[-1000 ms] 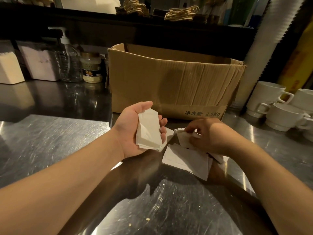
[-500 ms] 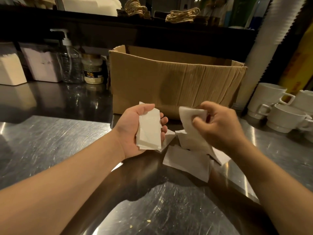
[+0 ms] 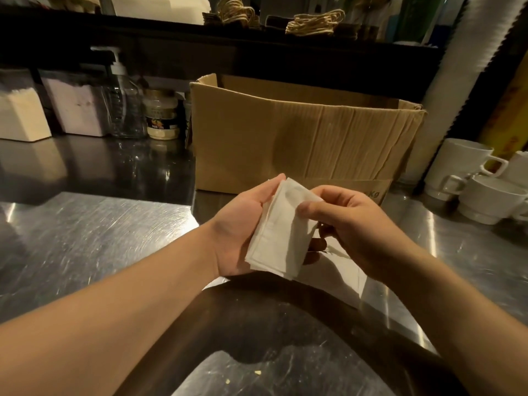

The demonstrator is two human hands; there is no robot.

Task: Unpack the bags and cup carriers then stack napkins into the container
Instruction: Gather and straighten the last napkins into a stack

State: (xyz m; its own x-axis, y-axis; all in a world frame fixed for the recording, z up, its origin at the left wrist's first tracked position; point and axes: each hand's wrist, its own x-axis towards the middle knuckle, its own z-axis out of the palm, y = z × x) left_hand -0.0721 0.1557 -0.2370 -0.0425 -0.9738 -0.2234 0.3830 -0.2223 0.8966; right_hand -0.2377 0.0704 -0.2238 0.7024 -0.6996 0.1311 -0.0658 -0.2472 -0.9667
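Left hand (image 3: 240, 232) is cupping the napkin stack (image 3: 281, 230); right hand (image 3: 351, 227) is pinching the stack's top edge, loose napkins (image 3: 337, 277) lying just below the grip.

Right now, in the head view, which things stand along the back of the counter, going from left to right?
White napkin holder → second napkin holder → clear pump bottle → small jar → cardboard box → white cups.
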